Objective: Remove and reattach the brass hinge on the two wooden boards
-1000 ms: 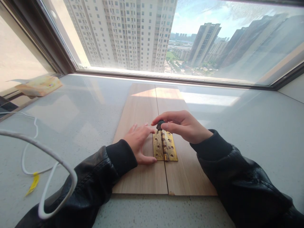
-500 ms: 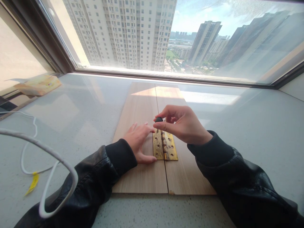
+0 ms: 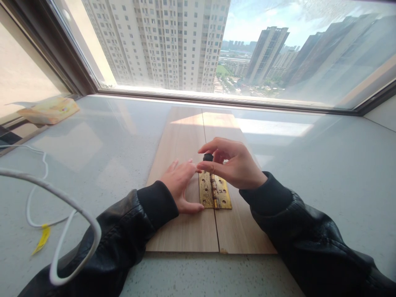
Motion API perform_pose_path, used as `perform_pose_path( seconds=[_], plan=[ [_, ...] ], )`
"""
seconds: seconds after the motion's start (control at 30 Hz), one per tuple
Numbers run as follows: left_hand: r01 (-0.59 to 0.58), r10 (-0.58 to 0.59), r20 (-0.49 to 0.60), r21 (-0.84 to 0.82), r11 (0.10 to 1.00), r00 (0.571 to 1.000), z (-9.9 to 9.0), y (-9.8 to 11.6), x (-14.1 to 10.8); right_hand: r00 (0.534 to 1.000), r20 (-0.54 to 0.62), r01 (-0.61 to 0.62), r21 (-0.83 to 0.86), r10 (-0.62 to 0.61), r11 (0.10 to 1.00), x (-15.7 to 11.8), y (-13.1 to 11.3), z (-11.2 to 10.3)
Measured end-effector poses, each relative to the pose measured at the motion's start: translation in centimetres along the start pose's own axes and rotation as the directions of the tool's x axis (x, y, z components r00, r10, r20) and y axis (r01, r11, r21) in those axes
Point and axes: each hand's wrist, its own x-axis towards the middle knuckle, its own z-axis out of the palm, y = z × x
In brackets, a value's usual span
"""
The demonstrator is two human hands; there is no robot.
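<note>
My left hand (image 3: 184,185) lies spread on the left wooden board (image 3: 179,136), its thumb and forefinger at the left edge of a worn brass hinge (image 3: 208,192). The hinge lies unfolded across the seam, one leaf on each board, with several screw holes showing. Over the hinge's far end, my right hand (image 3: 235,163) has thumb and fingers curled around the black handle of what looks like a screwdriver (image 3: 208,157), seen nearly end-on. The fingertips sit loosely about it. Its tip and the hinge's far holes are hidden by my hands.
Beside it lies the right wooden board (image 3: 244,231). Both rest on a pale speckled counter (image 3: 309,165) below a window. A white cable (image 3: 74,202) loops at the left, near a yellow tag (image 3: 41,239). A soft tissue pack (image 3: 51,110) sits far left.
My right hand has shifted slightly left and its fingers have loosened and moved around the black handle, showing more of it. My left hand and the hinge have stayed put.
</note>
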Motion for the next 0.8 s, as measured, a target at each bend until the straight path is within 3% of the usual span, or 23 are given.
perform_pose_path(
  seconds=[0.07,0.2,0.4,0.8],
  plan=[
    [-0.002,0.002,-0.006,-0.003,1.000,1.000,0.1,-0.1,0.0,0.997,0.068,0.028,0.012,-0.029,1.000,0.0,0.0,-0.1],
    [-0.012,0.012,-0.024,-0.020,1.000,1.000,0.3,-0.2,0.0,0.981,0.183,-0.081,0.071,0.067,0.994,-0.1,-0.1,-0.9],
    [0.000,0.000,-0.005,0.001,1.000,1.000,0.1,-0.1,-0.1,0.912,0.399,-0.175,0.176,0.092,0.969,0.0,0.0,-2.3],
    [-0.013,0.012,-0.015,-0.026,1.000,1.000,0.1,-0.3,-0.2,0.931,0.321,-0.251,0.220,0.173,0.943,0.2,0.0,-1.9]
  ],
)
